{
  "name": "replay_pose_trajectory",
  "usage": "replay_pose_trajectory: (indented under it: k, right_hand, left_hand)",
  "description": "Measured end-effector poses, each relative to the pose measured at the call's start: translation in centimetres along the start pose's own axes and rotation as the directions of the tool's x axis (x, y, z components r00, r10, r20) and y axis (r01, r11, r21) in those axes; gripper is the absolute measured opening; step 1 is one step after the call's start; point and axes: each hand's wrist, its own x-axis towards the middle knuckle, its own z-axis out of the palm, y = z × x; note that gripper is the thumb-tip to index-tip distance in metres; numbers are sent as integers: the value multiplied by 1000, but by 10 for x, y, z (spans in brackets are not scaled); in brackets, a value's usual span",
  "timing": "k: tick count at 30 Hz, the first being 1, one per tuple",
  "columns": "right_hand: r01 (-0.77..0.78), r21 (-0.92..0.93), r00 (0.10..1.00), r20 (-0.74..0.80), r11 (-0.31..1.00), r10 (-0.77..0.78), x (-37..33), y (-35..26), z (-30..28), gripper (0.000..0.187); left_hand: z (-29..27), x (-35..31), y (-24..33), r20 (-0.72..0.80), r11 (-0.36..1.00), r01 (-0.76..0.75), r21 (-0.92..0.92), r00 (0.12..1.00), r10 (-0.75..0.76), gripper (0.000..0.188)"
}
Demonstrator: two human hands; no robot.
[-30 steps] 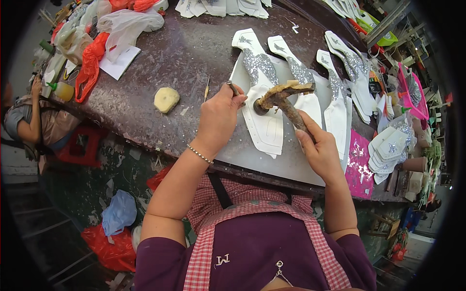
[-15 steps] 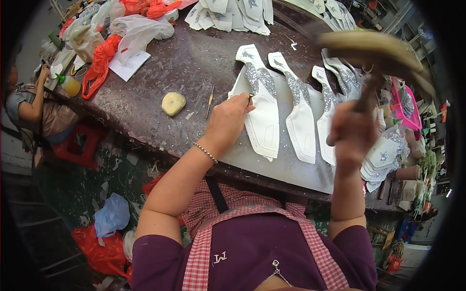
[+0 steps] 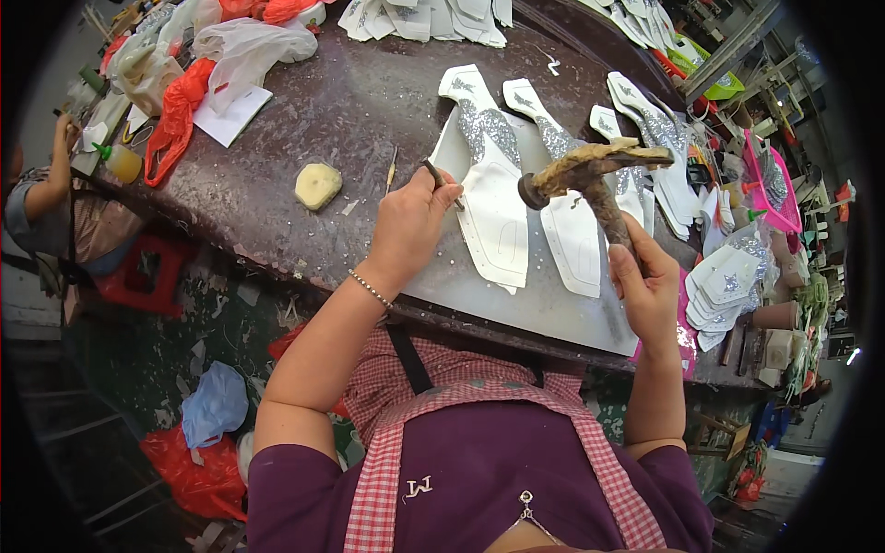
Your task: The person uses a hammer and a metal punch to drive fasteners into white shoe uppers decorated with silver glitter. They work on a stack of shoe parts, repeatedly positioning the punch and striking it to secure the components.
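Note:
In my left hand [image 3: 408, 229], the fingers are closed around a dark metal punch [image 3: 430, 170], slanted with its lower end at the left edge of a white cut piece [image 3: 494, 221]. That piece carries silver glitter and small holes along its border. My right hand [image 3: 651, 288] grips a hammer [image 3: 604, 207] by its worn handle. Its rough, tan-crusted head hangs over the neighbouring white piece [image 3: 570, 241], hiding part of it. Both pieces lie on a pale board [image 3: 544, 315], with further glittered pieces [image 3: 666, 152] to the right.
A yellowish lump [image 3: 318, 186] and a thin wooden-handled tool [image 3: 392, 171] lie left of the board. Stacked white pieces [image 3: 724, 288] and a pink basket [image 3: 784, 207] stand right. Plastic bags [image 3: 258, 46] crowd the far left. Another person [image 3: 41, 198] sits beyond the table's left edge.
The hammer, blurred and raised at upper right before, has come down and left toward the punch. My left hand sits slightly lower along the piece's edge, and the punch now shows more.

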Motion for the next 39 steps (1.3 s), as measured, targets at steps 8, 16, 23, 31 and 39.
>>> replay_pose_trajectory:
  k: [8,16,23,31,39]
  right_hand:
    - [233,266,969,-144,935,-200,13,-24,-2,44]
    - [512,-443,857,213,736,-469,30,-44,16,42]
    - [78,-91,997,26,993,-76,2,-25,-5,41]
    - [91,38,995,-40,995,-89,-1,-16,-4,42]
    - [459,-180,888,68,870,-455,11,-44,11,40]
  left_hand:
    - [-2,-1,13,30,983,-156,98,988,154,14]
    - [1,3,18,103,953,-224,203,973,207,13]
    - [4,-7,5,4,997,-21,-74,1000,22,17]
    - [-2,-12,16,57,991,-106,85,993,102,17]
    - [3,-11,22,114,945,-292,149,954,277,15]
